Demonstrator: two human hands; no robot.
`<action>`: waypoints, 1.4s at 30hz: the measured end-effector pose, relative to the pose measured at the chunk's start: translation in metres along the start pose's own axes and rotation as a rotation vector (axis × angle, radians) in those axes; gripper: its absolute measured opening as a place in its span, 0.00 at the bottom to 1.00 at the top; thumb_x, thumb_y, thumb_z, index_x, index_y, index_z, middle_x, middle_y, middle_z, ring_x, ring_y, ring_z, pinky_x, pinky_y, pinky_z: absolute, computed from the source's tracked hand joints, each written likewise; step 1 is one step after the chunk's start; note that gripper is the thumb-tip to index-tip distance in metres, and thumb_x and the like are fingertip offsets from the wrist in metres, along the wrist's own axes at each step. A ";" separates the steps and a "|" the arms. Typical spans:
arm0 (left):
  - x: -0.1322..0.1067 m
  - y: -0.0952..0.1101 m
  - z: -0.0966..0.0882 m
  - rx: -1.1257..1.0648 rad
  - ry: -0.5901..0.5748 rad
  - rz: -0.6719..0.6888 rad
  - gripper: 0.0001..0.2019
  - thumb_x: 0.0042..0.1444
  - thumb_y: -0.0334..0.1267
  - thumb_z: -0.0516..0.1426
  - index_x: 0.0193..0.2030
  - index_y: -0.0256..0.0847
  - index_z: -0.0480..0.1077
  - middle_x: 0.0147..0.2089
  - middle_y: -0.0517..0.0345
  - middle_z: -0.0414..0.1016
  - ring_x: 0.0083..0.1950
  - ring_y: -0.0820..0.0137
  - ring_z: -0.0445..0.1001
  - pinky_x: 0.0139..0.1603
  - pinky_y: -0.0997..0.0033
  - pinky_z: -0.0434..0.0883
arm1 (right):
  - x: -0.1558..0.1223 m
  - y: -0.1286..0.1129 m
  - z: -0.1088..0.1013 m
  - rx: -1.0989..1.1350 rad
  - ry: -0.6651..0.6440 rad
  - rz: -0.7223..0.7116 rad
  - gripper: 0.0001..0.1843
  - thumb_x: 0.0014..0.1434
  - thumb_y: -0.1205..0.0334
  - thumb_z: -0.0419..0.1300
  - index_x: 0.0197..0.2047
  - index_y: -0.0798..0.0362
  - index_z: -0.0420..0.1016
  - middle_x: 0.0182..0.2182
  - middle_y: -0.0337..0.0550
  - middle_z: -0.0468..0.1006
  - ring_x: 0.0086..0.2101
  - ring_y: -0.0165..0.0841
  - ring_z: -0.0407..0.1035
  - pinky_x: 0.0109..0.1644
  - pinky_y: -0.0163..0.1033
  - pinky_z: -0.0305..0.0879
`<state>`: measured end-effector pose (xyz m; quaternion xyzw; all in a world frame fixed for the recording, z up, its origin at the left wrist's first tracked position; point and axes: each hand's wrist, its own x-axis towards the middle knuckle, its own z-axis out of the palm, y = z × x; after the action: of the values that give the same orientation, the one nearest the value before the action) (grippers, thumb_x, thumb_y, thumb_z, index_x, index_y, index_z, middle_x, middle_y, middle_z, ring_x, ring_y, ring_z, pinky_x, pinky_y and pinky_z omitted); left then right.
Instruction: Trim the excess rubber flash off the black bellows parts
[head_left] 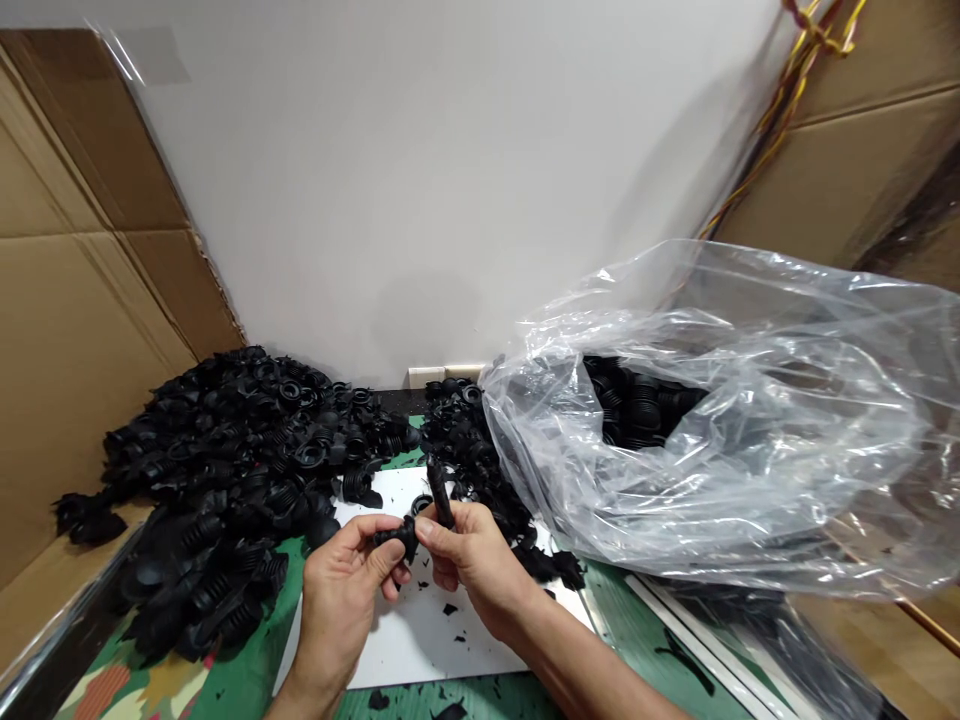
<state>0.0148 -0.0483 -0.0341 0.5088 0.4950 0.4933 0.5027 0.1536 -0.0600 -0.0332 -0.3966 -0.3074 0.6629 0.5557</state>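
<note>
Here, the left hand (341, 600) pinches a small black rubber bellows (397, 538) between thumb and fingers, while the right hand (472, 560) pinches a dark rubber strip (441, 497) upright between thumb and forefinger. The two pieces touch, held just above a white board (442, 640) strewn with black scraps (450, 608); whether they are joined cannot be told. The board lies on a green tabletop (255, 640). A heap of black bellows (240, 450) lies beyond and to the left, against cardboard sheets (75, 350). At right, a clear plastic bag (720, 430) holds more bellows (637, 405).
</note>
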 end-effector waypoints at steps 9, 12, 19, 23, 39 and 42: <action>-0.001 0.002 0.002 0.081 0.075 -0.029 0.14 0.36 0.43 0.66 0.30 0.36 0.75 0.13 0.63 0.70 0.13 0.77 0.61 0.15 0.78 0.60 | 0.001 -0.003 -0.003 -0.155 0.039 -0.115 0.21 0.42 0.46 0.68 0.24 0.56 0.70 0.16 0.30 0.61 0.17 0.23 0.52 0.21 0.32 0.49; -0.002 0.002 0.002 0.080 0.076 -0.025 0.14 0.36 0.43 0.65 0.29 0.36 0.75 0.12 0.63 0.70 0.14 0.77 0.61 0.15 0.78 0.60 | 0.000 -0.009 -0.009 -0.135 0.086 -0.255 0.22 0.46 0.43 0.66 0.29 0.57 0.75 0.21 0.35 0.66 0.22 0.26 0.57 0.27 0.34 0.55; -0.002 0.002 0.002 0.086 0.079 -0.007 0.13 0.38 0.43 0.65 0.29 0.37 0.76 0.13 0.63 0.69 0.14 0.77 0.61 0.15 0.78 0.59 | -0.003 -0.016 -0.016 -0.097 0.040 -0.295 0.28 0.52 0.35 0.59 0.30 0.56 0.72 0.22 0.36 0.67 0.16 0.22 0.52 0.18 0.31 0.46; -0.003 0.004 0.002 0.078 0.086 -0.012 0.14 0.36 0.43 0.66 0.29 0.37 0.76 0.12 0.63 0.69 0.14 0.76 0.61 0.15 0.78 0.59 | -0.001 -0.011 -0.011 -0.130 0.045 -0.273 0.25 0.52 0.39 0.61 0.25 0.56 0.68 0.18 0.35 0.69 0.14 0.24 0.62 0.19 0.31 0.53; -0.003 0.002 0.000 0.051 0.067 0.023 0.12 0.41 0.43 0.65 0.29 0.37 0.75 0.13 0.63 0.69 0.15 0.76 0.62 0.18 0.77 0.60 | -0.009 -0.014 -0.007 0.001 0.015 -0.373 0.18 0.48 0.48 0.68 0.31 0.55 0.74 0.18 0.39 0.76 0.21 0.34 0.75 0.29 0.39 0.72; -0.002 0.002 0.001 0.050 0.073 0.029 0.11 0.40 0.42 0.65 0.29 0.37 0.75 0.13 0.63 0.70 0.15 0.75 0.63 0.17 0.77 0.60 | -0.010 -0.011 -0.005 0.009 -0.010 -0.365 0.16 0.49 0.50 0.68 0.32 0.54 0.76 0.18 0.40 0.78 0.21 0.34 0.75 0.30 0.39 0.72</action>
<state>0.0155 -0.0506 -0.0318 0.5101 0.5178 0.5062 0.4641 0.1641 -0.0679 -0.0246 -0.3282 -0.3742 0.5545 0.6669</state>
